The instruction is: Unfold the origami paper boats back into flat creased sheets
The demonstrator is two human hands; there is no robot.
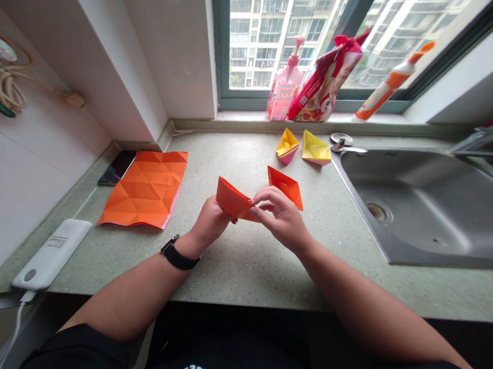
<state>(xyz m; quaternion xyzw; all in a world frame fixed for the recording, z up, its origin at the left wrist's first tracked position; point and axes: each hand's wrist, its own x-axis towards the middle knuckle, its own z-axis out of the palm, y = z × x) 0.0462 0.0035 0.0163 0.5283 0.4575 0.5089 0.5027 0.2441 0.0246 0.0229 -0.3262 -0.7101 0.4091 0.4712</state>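
Note:
My left hand (208,224) and my right hand (280,217) meet above the speckled stone countertop (240,279). Both grip a folded orange paper piece (231,199), with the right fingers pinching its near end. Just beyond my right hand sits a folded orange paper boat (286,187), apart from my fingers. Farther back stand a yellow-and-pink paper boat (287,145) and a second yellow paper boat (316,148). To the left lies a flat, creased orange paper sheet (144,188) with pink showing along one edge.
A steel sink (420,206) is set into the counter on the right. A phone (118,167) and a white power bank (52,253) lie on the left. A pink pump bottle (284,81), a red packet (326,81) and an orange-capped tube (392,82) stand on the windowsill.

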